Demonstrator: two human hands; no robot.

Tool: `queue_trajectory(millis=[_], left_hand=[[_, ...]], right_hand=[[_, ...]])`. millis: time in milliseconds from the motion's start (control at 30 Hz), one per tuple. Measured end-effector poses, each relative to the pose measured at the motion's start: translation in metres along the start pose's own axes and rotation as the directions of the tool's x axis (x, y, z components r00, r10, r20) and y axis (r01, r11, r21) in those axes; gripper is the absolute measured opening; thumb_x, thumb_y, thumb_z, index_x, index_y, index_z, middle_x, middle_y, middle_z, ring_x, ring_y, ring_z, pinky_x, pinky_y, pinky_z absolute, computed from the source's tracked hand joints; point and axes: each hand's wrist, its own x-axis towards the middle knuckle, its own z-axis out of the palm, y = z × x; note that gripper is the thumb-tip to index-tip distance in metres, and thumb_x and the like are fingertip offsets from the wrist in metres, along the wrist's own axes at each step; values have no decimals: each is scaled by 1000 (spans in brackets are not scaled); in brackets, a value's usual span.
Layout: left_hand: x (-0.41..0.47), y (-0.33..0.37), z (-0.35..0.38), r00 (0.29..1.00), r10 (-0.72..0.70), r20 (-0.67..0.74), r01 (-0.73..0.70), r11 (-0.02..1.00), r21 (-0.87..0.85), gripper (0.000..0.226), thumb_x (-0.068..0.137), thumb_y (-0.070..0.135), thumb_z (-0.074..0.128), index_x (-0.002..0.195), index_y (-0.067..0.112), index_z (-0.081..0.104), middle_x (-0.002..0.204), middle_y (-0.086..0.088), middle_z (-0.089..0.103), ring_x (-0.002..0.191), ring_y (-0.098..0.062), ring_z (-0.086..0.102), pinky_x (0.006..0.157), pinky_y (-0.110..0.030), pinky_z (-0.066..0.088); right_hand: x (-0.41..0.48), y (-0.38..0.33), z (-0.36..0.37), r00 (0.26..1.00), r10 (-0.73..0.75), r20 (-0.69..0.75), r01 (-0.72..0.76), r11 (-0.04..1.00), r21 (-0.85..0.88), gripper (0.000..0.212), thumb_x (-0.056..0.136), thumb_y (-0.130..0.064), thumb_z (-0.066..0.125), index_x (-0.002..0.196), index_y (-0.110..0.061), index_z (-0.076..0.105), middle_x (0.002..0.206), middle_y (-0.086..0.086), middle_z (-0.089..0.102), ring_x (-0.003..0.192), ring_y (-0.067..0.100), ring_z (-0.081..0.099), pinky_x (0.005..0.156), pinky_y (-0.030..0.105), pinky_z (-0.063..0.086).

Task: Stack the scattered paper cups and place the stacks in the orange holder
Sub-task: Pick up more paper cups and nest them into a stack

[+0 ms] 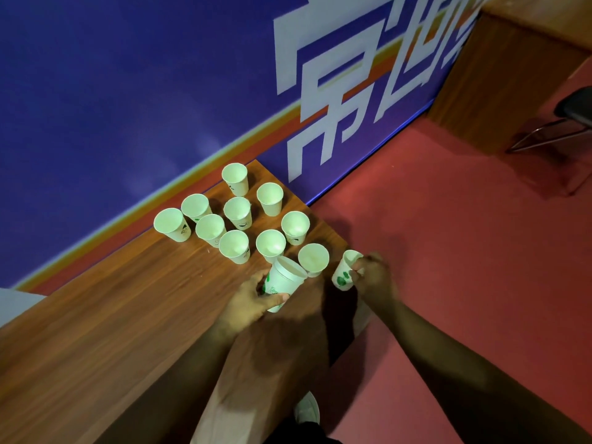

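Several white paper cups with green prints stand upright in a loose cluster (pixel 237 213) at the far right end of a wooden table (pixel 112 315). My left hand (pixel 253 299) grips one cup (pixel 283 280), tilted with its mouth up and to the right, just above the table. My right hand (pixel 373 277) pinches the rim of another cup (pixel 344 275), held near the table's right edge. One upright cup (pixel 314 257) stands between the two held cups. No orange holder is in view.
A blue wall banner (pixel 128 91) with white characters runs behind the table. Red carpet (pixel 448 251) lies to the right. A wooden cabinet (pixel 499 75) and a black chair (pixel 573 113) stand at the far right. My shoe (pixel 307 408) shows below the table edge.
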Motion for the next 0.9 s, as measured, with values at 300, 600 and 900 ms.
queue_trajectory(millis=[300,600,900], left_hand=[[11,7,5,999,14,38,-15,1000,19,57,81,15,81,128,29,52,116,13,61,103,-1,60,71,-3,46],[13,10,-7,997,27,75,-16,990,-143,69,71,15,87,133,19,58,122,3,69,107,-4,67,89,-22,55],[1,-12,-31,988,-118,-95,95,972,-214,39,87,26,75,118,13,56,111,-3,69,97,-11,67,68,-15,53]], right_hand=[[-8,-73,-60,991,132,25,-119,774,622,19,81,-7,74,68,-16,63,127,2,54,109,-8,52,83,0,35],[-10,-119,-30,946,-168,276,-60,748,660,8,83,-17,74,87,-10,72,119,-3,66,111,5,62,97,33,51],[15,-81,2,983,-168,66,174,981,-81,35,78,-40,71,106,-19,69,131,5,53,118,24,51,100,36,42]])
